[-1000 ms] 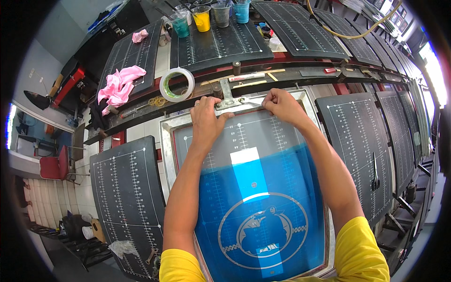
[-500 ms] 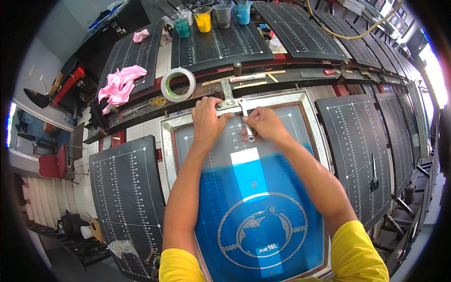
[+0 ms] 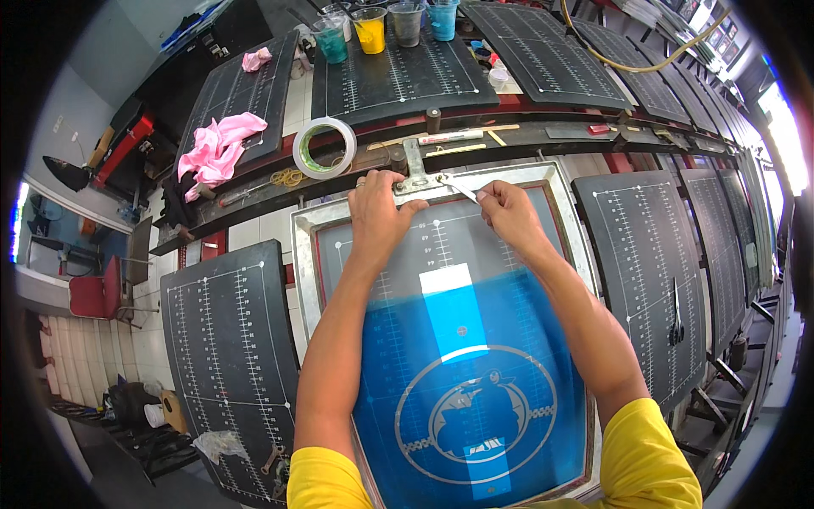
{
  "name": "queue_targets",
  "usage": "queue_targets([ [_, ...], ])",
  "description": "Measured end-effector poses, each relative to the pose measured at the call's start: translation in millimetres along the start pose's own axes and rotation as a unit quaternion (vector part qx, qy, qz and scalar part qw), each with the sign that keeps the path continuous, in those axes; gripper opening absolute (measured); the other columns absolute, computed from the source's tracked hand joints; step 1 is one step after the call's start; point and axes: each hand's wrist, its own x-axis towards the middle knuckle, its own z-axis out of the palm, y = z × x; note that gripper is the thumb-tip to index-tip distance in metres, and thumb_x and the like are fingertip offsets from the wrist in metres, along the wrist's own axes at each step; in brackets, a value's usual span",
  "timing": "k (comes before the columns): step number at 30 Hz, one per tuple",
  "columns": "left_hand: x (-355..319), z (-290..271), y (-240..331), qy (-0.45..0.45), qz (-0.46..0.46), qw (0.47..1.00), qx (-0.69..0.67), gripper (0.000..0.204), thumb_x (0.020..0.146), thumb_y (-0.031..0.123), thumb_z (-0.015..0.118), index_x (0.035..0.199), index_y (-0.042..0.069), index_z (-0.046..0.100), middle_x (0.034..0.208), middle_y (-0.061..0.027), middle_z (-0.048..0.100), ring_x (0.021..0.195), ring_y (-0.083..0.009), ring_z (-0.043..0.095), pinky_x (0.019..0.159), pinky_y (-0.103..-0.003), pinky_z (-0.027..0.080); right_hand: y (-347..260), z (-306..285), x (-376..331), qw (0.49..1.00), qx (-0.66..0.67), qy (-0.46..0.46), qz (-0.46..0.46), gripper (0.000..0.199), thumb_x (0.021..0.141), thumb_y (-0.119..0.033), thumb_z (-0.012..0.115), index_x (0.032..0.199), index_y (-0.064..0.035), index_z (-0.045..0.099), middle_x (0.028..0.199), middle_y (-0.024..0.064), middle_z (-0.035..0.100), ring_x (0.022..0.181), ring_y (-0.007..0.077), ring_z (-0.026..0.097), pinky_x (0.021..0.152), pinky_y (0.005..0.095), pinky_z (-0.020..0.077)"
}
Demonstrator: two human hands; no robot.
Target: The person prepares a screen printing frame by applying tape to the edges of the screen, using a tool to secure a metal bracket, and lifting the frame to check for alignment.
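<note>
A metal-framed printing screen [image 3: 309, 254] lies in front of me, its mesh coated blue with a round emblem [image 3: 475, 416] and a pale tape strip down the middle. My left hand [image 3: 377, 208] presses on the screen's far edge by the metal clamp [image 3: 415, 170]. My right hand [image 3: 506, 212] pinches a thin strip of clear tape [image 3: 462, 188] that runs from its fingers toward the clamp.
Black gridded platens [image 3: 229, 356] flank the screen left and right [image 3: 653, 254]. On the rail behind lie a tape roll [image 3: 324, 147], rubber bands, a pink rag [image 3: 216, 148] and a marker. Cups of coloured ink [image 3: 370, 30] stand on a far platen.
My right hand slid from the screen's far right corner toward the clamp, then drew back a little, stretching a tape strip. My left hand stayed put.
</note>
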Motion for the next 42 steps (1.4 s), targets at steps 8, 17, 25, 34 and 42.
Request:
queue_targets([
  [8,-0.1,2.2,-4.1,0.005,0.010,1.000,0.011,0.052,0.069,0.033,0.083,0.107,0.006,0.060,0.102,-0.0083,0.059,0.100,-0.0272,0.053,0.088,-0.040,0.037,-2.2,-11.8,23.3,0.997,-0.062,-0.023,-0.042,0.020,0.090,-0.018,0.062,0.081,-0.0004,0.065,0.065,0.0024,0.059,0.057,0.0086,0.051,0.054,0.0280,0.0402],
  [17,-1.2,1.0,-3.9,0.007,0.004,1.000,0.010,0.051,0.068,0.033,0.083,0.105,0.006,0.061,0.103,-0.0089,0.059,0.100,-0.0278,0.054,0.089,-0.041,0.037,-28.2,20.9,-4.5,0.991,0.061,-0.079,0.094,0.015,0.095,-0.016,0.056,0.093,-0.0011,0.057,0.068,0.0079,0.065,0.049,0.0114,0.056,0.044,0.0252,0.0418],
  [25,0.5,3.9,-7.1,0.027,0.031,0.999,0.009,0.053,0.067,0.037,0.082,0.104,0.006,0.060,0.097,-0.0085,0.058,0.095,-0.0273,0.053,0.084,-0.041,0.036,-20.2,52.7,-14.5,0.979,0.165,-0.058,0.103,0.018,0.096,-0.015,0.056,0.099,0.0024,0.052,0.071,0.0113,0.066,0.051,0.0137,0.058,0.043,0.0285,0.0465],
  [34,0.8,0.7,-1.5,-0.006,-0.002,1.000,0.013,0.053,0.068,0.037,0.082,0.106,0.007,0.060,0.102,-0.0080,0.058,0.099,-0.0264,0.053,0.087,-0.039,0.037,6.6,3.3,2.6,1.000,0.012,-0.011,0.024,0.019,0.092,-0.018,0.059,0.090,0.0004,0.063,0.067,0.0049,0.061,0.058,0.0102,0.054,0.054,0.0274,0.0414],
  [42,-0.4,2.7,-2.4,0.002,0.003,1.000,0.017,0.051,0.069,0.032,0.083,0.106,0.006,0.060,0.102,-0.0089,0.059,0.100,-0.0274,0.053,0.088,-0.041,0.037,-15.6,-26.5,36.4,0.992,-0.098,-0.075,-0.014,0.020,0.088,-0.019,0.062,0.079,-0.0018,0.068,0.061,-0.0003,0.055,0.056,0.0066,0.046,0.053,0.0248,0.0360],
])
